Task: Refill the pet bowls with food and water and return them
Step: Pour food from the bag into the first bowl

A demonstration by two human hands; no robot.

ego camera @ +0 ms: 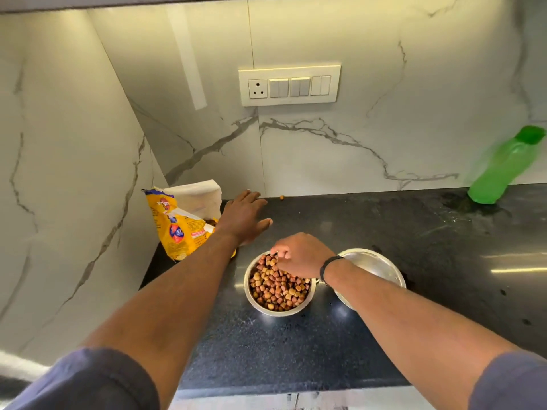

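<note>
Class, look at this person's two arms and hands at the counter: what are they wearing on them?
Both forearms are bare, with blue-grey sleeves pushed up near the elbows. The right wrist carries a thin black band. The left hand and right hand are bare: no gloves, no rings visible.

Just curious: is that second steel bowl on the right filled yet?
It looks empty: the right bowl shows only bare shiny metal, while the left bowl is heaped with kibble. The forearm hides part of it.

Black speckled countertop (414, 247) carries kibble bowl (278, 313); empty bowl (376, 263); yellow food bag (180, 226); green bottle (503, 170); stray kibble (281, 197)
</note>
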